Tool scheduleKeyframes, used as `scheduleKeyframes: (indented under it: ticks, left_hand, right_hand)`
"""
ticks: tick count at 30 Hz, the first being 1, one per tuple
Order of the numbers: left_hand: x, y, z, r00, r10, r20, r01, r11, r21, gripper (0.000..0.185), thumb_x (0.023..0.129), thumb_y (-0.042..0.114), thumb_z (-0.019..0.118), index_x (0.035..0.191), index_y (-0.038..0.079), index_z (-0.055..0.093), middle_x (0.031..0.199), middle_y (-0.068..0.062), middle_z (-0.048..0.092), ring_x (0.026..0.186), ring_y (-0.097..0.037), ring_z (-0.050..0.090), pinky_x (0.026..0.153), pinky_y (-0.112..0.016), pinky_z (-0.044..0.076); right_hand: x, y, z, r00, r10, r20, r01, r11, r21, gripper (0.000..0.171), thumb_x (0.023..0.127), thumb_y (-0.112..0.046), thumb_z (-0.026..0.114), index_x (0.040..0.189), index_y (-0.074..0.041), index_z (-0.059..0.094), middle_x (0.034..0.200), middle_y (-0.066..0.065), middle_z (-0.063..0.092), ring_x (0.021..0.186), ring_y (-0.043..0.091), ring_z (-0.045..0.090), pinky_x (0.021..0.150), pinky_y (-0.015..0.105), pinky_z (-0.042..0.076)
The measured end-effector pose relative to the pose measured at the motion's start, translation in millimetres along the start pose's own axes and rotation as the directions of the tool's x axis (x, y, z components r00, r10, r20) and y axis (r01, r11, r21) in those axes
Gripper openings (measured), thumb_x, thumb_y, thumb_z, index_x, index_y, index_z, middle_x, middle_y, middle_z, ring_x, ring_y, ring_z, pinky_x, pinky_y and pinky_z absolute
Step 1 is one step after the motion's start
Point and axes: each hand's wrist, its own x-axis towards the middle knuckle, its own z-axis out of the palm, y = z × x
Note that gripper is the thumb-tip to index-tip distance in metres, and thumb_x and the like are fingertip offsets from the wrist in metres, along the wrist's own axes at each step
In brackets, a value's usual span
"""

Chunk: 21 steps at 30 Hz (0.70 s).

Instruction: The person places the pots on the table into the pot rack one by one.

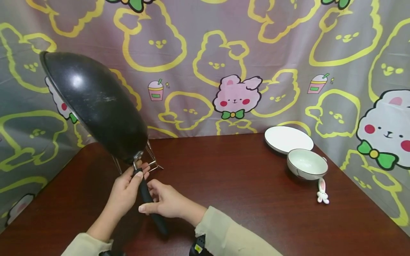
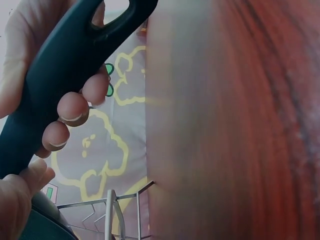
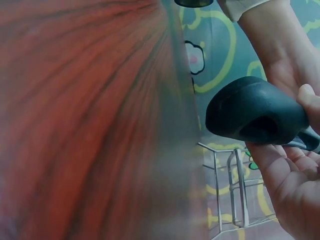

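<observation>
A black wok (image 1: 96,103) is raised and tilted at the left in the head view, its dark outer side facing me. My left hand (image 1: 123,192) grips the handle's upper end near the metal joint, thumb in front and fingers behind. Lower down, my right hand (image 1: 169,201) holds the same black handle (image 1: 145,193), thumb across the front. Its curled fingertips (image 2: 72,106) show beside the handle in the left wrist view. The handle's end with its hanging hole (image 3: 255,110) points towards the right wrist camera. The wok's inside is hidden.
Partly behind the wok, a silver wire rack (image 1: 153,165) stands on the brown table (image 1: 224,177). At the right are a white plate (image 1: 286,138), a white bowl (image 1: 307,164) and a small white rabbit-shaped piece (image 1: 322,193). A patterned curtain (image 1: 198,124) hangs behind the table.
</observation>
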Motion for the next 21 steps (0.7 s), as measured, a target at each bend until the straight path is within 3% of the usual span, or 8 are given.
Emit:
scheduleKeyframes:
  ticks: [10, 21]
  left_hand:
    - [-2.6, -4.6, 1.5, 0.999, -0.041, 0.002, 0.041, 0.999, -0.009, 0.037, 0.097, -0.001, 0.036, 0.128, -0.020, 0.036, 0.121, -0.040, 0.048, 0.095, 0.012, 0.055, 0.079, -0.009, 0.045]
    - [-10.2, -14.9, 3.7, 0.981, -0.192, -0.007, 0.192, 0.981, -0.014, 0.037, 0.099, 0.005, 0.035, 0.129, -0.016, 0.038, 0.122, -0.036, 0.050, 0.092, 0.011, 0.056, 0.079, -0.008, 0.045]
  right_hand:
    - [1.3, 4.2, -0.3, 0.999, 0.029, 0.017, -0.027, 0.996, -0.083, 0.036, 0.081, -0.012, 0.070, 0.108, -0.005, 0.047, 0.075, 0.001, 0.064, 0.056, -0.003, 0.057, 0.057, 0.014, 0.046]
    - [-0.5, 8.8, 5.2, 0.997, 0.074, 0.024, -0.069, 0.986, -0.149, 0.034, 0.081, -0.015, 0.071, 0.103, -0.006, 0.048, 0.067, -0.005, 0.061, 0.051, -0.001, 0.053, 0.054, 0.014, 0.042]
